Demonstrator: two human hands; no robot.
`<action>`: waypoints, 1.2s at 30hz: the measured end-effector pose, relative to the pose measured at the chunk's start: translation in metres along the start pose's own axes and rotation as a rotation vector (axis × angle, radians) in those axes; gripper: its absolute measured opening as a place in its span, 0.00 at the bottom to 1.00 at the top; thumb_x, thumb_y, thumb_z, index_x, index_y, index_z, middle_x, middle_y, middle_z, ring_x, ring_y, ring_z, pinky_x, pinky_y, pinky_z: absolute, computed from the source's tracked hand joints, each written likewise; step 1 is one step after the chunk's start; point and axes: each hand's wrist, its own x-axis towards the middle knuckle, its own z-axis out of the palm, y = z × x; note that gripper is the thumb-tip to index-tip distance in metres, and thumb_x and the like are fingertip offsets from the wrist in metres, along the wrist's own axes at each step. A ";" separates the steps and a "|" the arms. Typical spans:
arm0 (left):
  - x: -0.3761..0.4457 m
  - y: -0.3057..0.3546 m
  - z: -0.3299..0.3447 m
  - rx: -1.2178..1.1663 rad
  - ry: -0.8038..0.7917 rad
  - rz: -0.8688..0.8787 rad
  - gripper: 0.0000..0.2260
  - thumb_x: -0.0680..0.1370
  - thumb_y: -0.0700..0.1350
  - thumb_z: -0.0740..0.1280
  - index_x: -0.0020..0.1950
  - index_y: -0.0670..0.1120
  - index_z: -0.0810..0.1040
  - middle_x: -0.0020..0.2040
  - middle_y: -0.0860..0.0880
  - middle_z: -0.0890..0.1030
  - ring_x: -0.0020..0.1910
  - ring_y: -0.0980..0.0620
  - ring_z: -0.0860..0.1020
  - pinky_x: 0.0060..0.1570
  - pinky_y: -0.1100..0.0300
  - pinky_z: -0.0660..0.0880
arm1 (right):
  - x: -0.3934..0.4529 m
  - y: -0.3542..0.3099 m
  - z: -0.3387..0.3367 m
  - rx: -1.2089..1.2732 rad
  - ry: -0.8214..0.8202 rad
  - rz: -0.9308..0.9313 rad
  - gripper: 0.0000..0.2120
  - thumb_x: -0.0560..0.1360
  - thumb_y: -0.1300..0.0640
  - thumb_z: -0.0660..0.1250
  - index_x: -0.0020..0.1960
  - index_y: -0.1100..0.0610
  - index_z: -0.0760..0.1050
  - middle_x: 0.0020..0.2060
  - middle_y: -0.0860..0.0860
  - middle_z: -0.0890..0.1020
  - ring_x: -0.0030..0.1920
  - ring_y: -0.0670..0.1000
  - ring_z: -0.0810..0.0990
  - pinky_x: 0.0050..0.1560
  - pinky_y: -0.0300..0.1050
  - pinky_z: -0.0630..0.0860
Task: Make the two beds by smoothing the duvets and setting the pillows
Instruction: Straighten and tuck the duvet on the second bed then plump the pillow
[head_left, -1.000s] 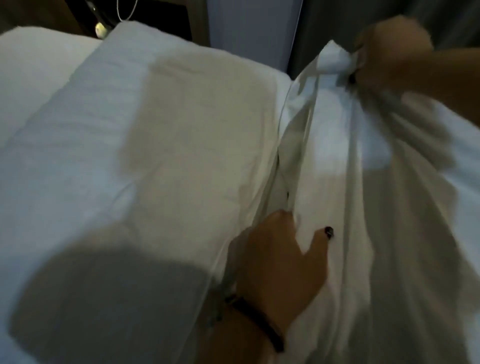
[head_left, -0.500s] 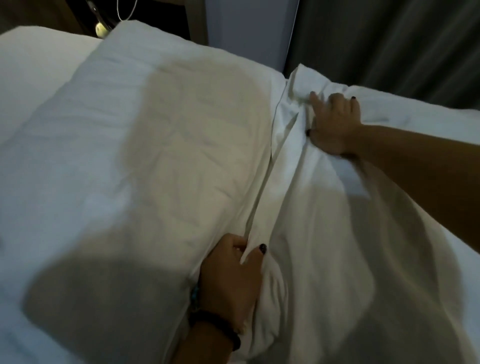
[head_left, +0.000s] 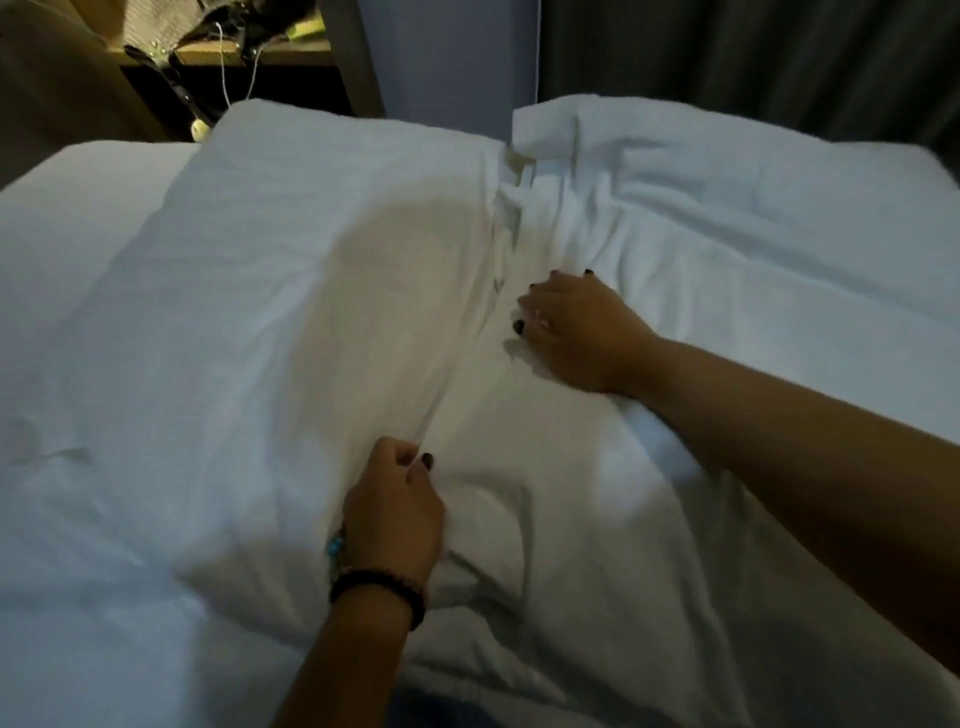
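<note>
Head view, and I'm leaning over the top of the bed (head_left: 78, 218) with both hands down in the white linen. Left hand (head_left: 395, 514): fingers curled, pinching a fold of cloth at the seam where the two pillows meet. Right hand (head_left: 574, 332): fingers spread and pressed flat on the right pillow (head_left: 753, 223), just beside that seam. The left pillow (head_left: 311, 249) lies fairly flat and looks close to set; the right one is rumpled, creases fanning out from my palm and its far corner folded up, so I'd say that side wants more smoothing. Of the duvet I can't tell for sure — the cloth nearest me (head_left: 597, 597) is wrinkled and may be part of it. The second bed isn't in sight, so I judge the job well short of done. For room: the bed's far edge runs under the nightstand (head_left: 249, 57) with its dangling cords, a dark curtain (head_left: 753, 57) stands close behind the right pillow, and open linen stretches to my left.
</note>
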 end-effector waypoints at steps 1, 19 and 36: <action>-0.003 0.003 -0.005 0.038 -0.002 -0.010 0.01 0.80 0.46 0.61 0.49 0.50 0.70 0.52 0.45 0.79 0.47 0.46 0.74 0.46 0.60 0.68 | -0.018 0.003 -0.005 -0.015 0.047 0.018 0.23 0.77 0.45 0.50 0.47 0.58 0.78 0.48 0.58 0.79 0.54 0.62 0.76 0.57 0.58 0.71; -0.053 0.093 0.083 0.519 0.008 0.622 0.16 0.82 0.50 0.53 0.37 0.49 0.72 0.37 0.49 0.79 0.31 0.53 0.70 0.32 0.59 0.62 | -0.262 0.143 -0.037 0.004 0.072 0.905 0.31 0.78 0.34 0.46 0.77 0.45 0.47 0.78 0.50 0.45 0.77 0.56 0.43 0.71 0.70 0.49; -0.044 0.216 0.126 0.692 0.032 1.271 0.28 0.79 0.58 0.54 0.78 0.53 0.52 0.79 0.45 0.42 0.77 0.40 0.41 0.73 0.40 0.43 | -0.291 0.133 -0.019 0.106 0.066 0.867 0.35 0.73 0.29 0.40 0.77 0.40 0.42 0.78 0.46 0.42 0.78 0.54 0.41 0.72 0.66 0.51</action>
